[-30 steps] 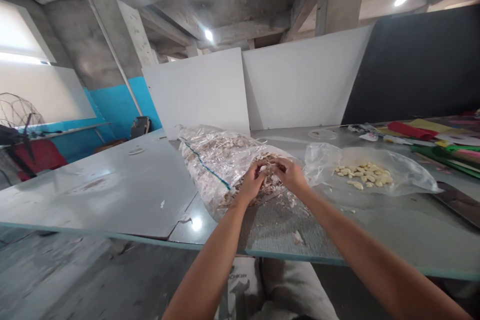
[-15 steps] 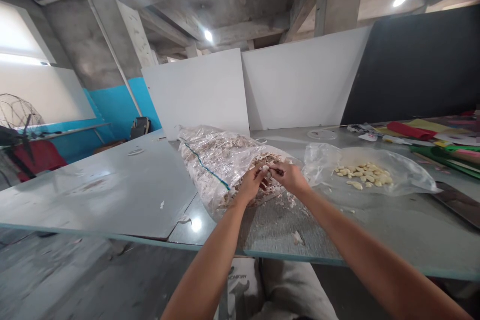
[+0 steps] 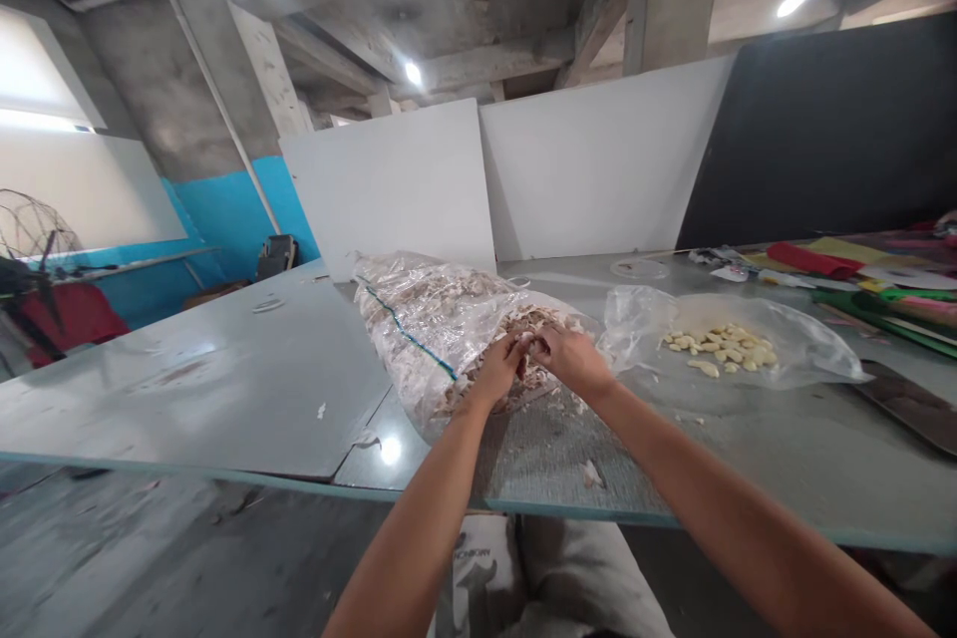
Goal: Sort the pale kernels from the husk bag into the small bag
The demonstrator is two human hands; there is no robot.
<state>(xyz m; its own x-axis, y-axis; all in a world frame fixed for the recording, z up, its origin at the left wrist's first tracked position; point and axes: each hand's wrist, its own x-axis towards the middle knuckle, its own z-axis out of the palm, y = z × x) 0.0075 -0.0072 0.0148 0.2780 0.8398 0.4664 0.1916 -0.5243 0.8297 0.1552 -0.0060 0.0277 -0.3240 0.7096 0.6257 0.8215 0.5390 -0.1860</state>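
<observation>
Now my R hand [image 3: 575, 359] has closed in on my L hand [image 3: 496, 369], both pinched narrow by the skin bag's [image 3: 415, 369] open end; can't tell what's btwn fingertips. Peeled garlic cloves [image 3: 755, 355] lie R of skin bag, in clear plastic [image 3: 816, 344].

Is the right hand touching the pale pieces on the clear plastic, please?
No, the right hand is at the papery scraps, well apart from the pale pieces.

Bag [image 3: 408, 304]: clear plastic, glossy, crinkled. Tabletop [image 3: 246, 389]: smooth, glossy. Ceiling [image 3: 478, 10]: rough concrete.
</observation>
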